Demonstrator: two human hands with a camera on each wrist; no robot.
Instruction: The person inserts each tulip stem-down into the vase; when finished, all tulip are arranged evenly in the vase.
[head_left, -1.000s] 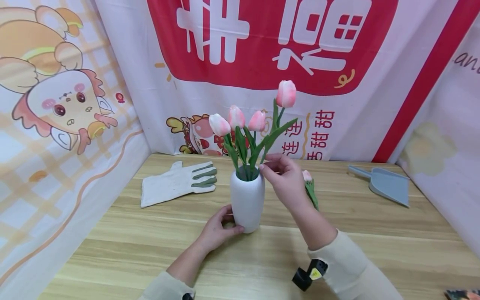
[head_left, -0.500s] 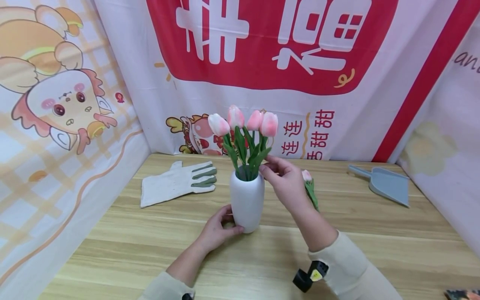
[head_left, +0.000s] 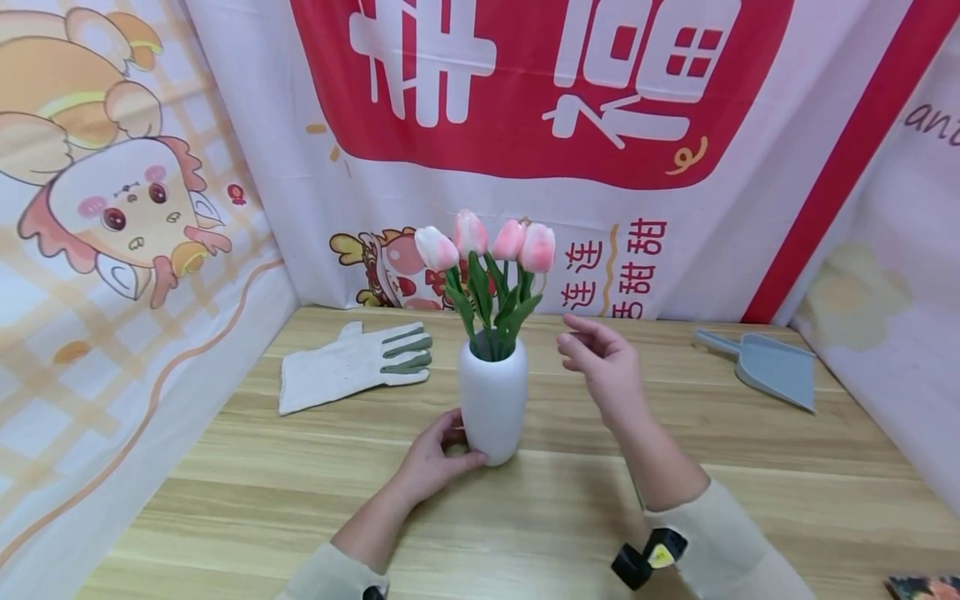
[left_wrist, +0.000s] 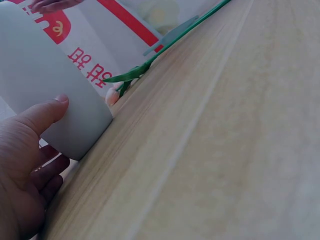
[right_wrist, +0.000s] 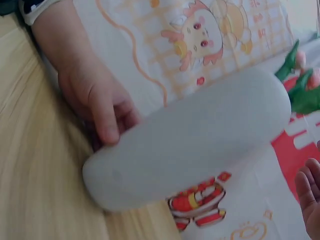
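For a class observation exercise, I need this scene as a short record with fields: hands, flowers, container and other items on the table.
Left hand: holds the vase near its base
Right hand: beside the vase, not touching it, holding nothing
Vase: white, upright on the table
Tulips in vase: four pink-and-white blooms visible, green leaves
Loose tulip: lying on the table
Glove: white and green, left of the vase
Dustpan: blue-grey, far right

Place: you are working in a cloth-walled booth (head_left: pixel 270 125), wider setting unclear | red-and-white banner (head_left: pixel 517 158) hanging along the far edge of the table (head_left: pixel 787 500) | cartoon-printed cloth (head_left: pixel 127 275) lining its left edge | pale cloth (head_left: pixel 877 258) lining its right
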